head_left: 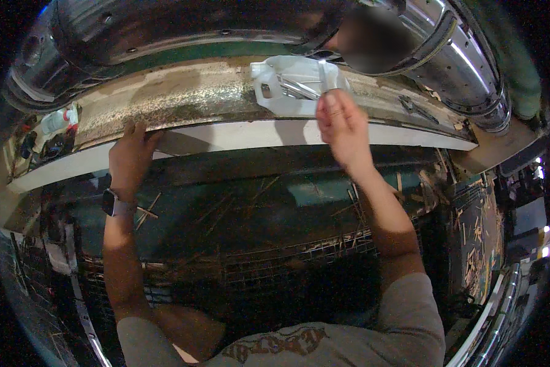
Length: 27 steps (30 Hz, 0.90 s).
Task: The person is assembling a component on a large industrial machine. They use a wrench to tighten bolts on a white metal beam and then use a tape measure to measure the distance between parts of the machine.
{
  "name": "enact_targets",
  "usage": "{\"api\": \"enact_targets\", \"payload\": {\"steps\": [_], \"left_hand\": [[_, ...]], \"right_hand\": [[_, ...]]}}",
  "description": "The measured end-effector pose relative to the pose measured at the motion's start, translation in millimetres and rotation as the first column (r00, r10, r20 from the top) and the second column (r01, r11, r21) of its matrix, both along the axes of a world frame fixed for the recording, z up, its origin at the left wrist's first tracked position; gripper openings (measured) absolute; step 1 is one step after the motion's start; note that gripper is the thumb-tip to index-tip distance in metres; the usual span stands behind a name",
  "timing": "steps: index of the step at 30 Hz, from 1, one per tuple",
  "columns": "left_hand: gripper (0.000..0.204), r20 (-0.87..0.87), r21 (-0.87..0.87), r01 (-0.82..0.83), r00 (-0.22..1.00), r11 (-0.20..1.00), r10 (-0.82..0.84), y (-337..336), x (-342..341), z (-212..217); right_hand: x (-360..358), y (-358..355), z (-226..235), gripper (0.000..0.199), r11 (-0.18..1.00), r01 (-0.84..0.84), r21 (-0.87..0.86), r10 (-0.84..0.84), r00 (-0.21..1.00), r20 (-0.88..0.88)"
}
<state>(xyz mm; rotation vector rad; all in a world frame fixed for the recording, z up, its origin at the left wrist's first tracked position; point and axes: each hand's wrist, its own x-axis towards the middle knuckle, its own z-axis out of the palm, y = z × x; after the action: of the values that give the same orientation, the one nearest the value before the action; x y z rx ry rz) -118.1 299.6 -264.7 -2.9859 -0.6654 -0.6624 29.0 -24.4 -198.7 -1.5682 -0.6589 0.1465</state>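
A cut-open translucent plastic jug lies on its side on the worn ledge, its cap end to the left. Several thin metal rods show inside it. My right hand is closed at the jug's right front edge, thumb on top. Whatever its fingers pinch is too small or hidden to name. Further left, my left hand rests on the front edge of the ledge, fingers stretched out and holding nothing. A dark watch is on that wrist.
Large shiny metal cylinders run behind the ledge. A clear bottle stands at the far left. Dark metal tools lie to the right. Below the white front edge, thin sticks are scattered over dark machinery.
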Motion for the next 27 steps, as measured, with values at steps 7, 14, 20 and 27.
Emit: {"api": "enact_targets", "payload": {"steps": [7, 14, 20, 27], "left_hand": [[0.033, 0.026, 0.06, -0.038, 0.999, 0.997, 0.037, -5.7, 0.9, -0.8], [0.036, -0.014, 0.048, -0.011, 1.0, 0.999, 0.012, -2.4, -0.4, 0.5], [0.03, 0.019, 0.065, -0.018, 1.0, 0.998, 0.017, 3.1, 4.3, -7.0], [0.036, -0.004, 0.087, -0.054, 0.999, 0.995, 0.054, 0.1, 3.8, -12.9]], "right_hand": [[-7.2, 10.6, -5.5, 0.026, 0.999, -0.038, 0.023, 0.038, 0.999, -0.017], [-8.2, 28.3, -18.6, 0.025, 0.985, -0.053, 0.164, 0.054, 0.999, 0.0], [-0.9, 47.0, -32.4, 0.034, 0.982, -0.022, 0.187, 0.009, 0.997, 0.071], [-28.7, 80.5, -24.6, 0.052, 0.668, 0.22, 0.711, 0.272, 0.817, -0.508]]}}
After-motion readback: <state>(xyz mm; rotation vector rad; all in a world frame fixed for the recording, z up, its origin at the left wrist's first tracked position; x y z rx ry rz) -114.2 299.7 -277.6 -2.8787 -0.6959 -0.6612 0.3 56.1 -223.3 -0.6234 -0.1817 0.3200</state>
